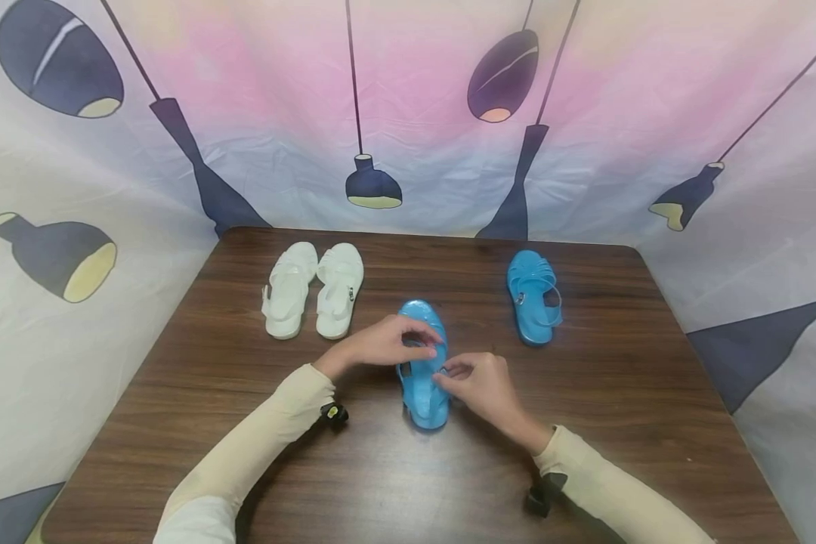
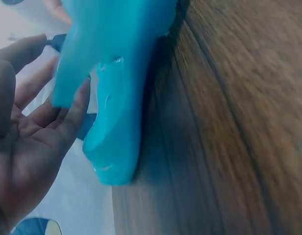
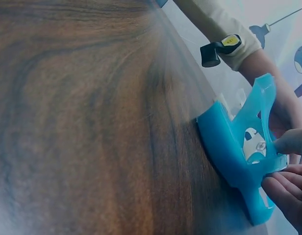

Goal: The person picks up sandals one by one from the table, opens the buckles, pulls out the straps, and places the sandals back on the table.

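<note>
A blue jelly sandal [image 1: 427, 408] stands on the table in front of the person, toe pointing away. The left hand [image 1: 393, 341] reaches over its left side, thumb and fingers apart above the upper. In the left wrist view, the fingers of this left hand [image 2: 38, 112] extend behind a blue strap [image 2: 75, 68]. From the sandal's right side, the right hand [image 1: 486, 385] pinches the strap near the buckle between thumb and fingers. That thumb and the strap [image 3: 261, 169] show in the right wrist view, where the heel part rises as a loop.
The other blue sandal [image 1: 532, 298] lies farther back on the right. Two white sandals [image 1: 289, 291] lie side by side at the back left. All are on a dark wooden table [image 1: 197, 393]. A cloth backdrop [image 1: 421, 83] with printed lamps hangs behind it.
</note>
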A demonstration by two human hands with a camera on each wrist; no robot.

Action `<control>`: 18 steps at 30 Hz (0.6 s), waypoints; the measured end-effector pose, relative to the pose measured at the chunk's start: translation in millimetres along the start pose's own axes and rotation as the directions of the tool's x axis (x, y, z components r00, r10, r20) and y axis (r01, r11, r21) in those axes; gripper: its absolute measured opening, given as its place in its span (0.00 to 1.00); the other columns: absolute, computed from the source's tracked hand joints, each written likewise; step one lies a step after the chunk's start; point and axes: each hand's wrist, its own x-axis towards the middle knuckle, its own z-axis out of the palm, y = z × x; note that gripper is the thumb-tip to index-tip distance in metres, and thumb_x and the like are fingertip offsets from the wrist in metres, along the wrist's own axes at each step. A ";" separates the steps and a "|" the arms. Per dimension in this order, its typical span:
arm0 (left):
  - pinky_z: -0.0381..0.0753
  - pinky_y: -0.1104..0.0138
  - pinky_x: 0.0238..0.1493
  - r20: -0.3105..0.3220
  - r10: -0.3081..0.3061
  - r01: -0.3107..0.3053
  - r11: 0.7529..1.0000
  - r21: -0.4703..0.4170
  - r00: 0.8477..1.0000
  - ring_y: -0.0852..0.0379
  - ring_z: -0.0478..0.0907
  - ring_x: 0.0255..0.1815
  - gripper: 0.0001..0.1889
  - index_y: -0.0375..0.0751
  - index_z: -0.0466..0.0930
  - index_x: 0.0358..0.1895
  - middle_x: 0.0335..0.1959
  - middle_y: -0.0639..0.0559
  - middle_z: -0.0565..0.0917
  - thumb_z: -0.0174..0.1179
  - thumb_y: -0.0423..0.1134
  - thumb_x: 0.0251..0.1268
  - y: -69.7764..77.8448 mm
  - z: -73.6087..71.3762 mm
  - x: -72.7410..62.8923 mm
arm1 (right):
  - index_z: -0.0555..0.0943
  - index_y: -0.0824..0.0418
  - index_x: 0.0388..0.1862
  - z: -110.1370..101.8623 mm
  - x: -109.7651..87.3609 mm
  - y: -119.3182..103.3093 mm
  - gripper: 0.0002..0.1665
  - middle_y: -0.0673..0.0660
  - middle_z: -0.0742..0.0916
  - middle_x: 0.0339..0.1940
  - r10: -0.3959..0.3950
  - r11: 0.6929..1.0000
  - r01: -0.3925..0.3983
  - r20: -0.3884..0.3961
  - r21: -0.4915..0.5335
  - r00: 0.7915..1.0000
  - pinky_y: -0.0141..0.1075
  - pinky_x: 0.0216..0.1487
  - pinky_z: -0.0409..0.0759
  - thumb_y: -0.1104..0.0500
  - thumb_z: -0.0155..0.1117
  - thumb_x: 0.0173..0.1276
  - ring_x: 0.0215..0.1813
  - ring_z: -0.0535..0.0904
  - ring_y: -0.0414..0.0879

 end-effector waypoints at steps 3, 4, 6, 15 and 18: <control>0.82 0.68 0.54 0.059 0.057 -0.060 0.997 0.040 0.997 0.66 0.83 0.50 0.13 0.43 0.87 0.54 0.48 0.59 0.88 0.62 0.43 0.74 2.1 2.2 5.5 | 0.90 0.60 0.34 0.8 0.5 0.1 0.11 0.51 0.91 0.29 -0.013 1.000 0.013 -0.009 -0.003 1.000 0.27 0.29 0.84 0.55 0.82 0.58 0.29 0.87 0.34; 0.82 0.68 0.54 0.073 0.073 -0.076 0.996 0.043 0.995 0.66 0.83 0.50 0.12 0.44 0.88 0.53 0.47 0.60 0.88 0.63 0.43 0.74 2.0 2.7 6.7 | 0.90 0.60 0.34 1.2 0.5 0.3 0.11 0.51 0.91 0.29 -0.015 1.000 0.015 -0.011 -0.002 1.000 0.27 0.29 0.84 0.55 0.82 0.58 0.29 0.86 0.34; 0.82 0.69 0.54 0.087 0.092 -0.097 0.994 0.053 0.992 0.66 0.83 0.50 0.09 0.46 0.89 0.49 0.46 0.60 0.89 0.64 0.43 0.73 2.4 3.0 7.8 | 0.90 0.60 0.34 1.5 0.4 0.2 0.11 0.51 0.91 0.28 -0.014 1.000 0.014 -0.015 0.000 1.000 0.27 0.29 0.84 0.56 0.82 0.57 0.29 0.86 0.34; 0.81 0.69 0.56 0.090 0.167 -0.175 0.980 0.094 0.982 0.63 0.81 0.53 0.09 0.44 0.90 0.49 0.46 0.57 0.89 0.65 0.40 0.72 1.6 1.2 7.3 | 0.89 0.57 0.32 2.3 -0.4 2.0 0.09 0.50 0.91 0.29 -0.001 1.000 0.001 -0.038 -0.001 0.999 0.28 0.29 0.84 0.56 0.82 0.57 0.29 0.87 0.35; 0.81 0.69 0.56 0.103 0.177 -0.189 0.975 0.114 0.979 0.62 0.82 0.52 0.10 0.43 0.89 0.50 0.46 0.55 0.88 0.63 0.40 0.73 1.9 0.4 6.7 | 0.88 0.58 0.32 2.2 -1.0 1.0 0.10 0.51 0.91 0.29 0.001 1.000 -0.002 -0.047 -0.006 0.999 0.28 0.29 0.84 0.56 0.82 0.57 0.30 0.87 0.36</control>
